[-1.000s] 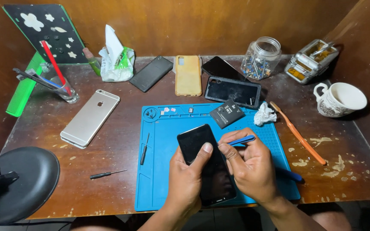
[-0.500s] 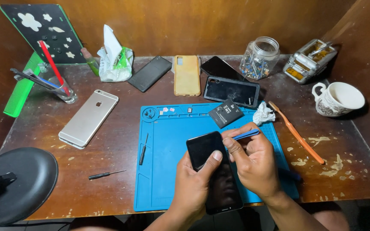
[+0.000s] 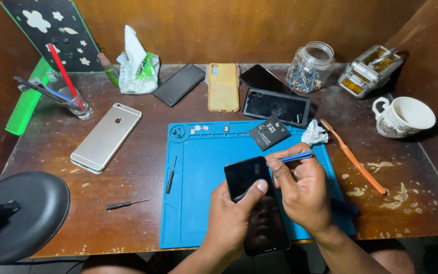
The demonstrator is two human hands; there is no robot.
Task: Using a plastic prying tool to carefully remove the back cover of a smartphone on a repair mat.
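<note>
My left hand [image 3: 231, 218] stays clamped on the black phone [image 3: 256, 203] over the blue mat [image 3: 198, 203], now shifted twd the mat's front-right, w/ right hand [image 3: 302, 190] pinching the blue pry tool [image 3: 295, 157] at its top edge, so prying's on.

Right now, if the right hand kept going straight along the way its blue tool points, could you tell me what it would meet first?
The right hand points its blue tool up-right across the blue mat. The crumpled white tissue looks first in line, though depth is unclear.
</note>
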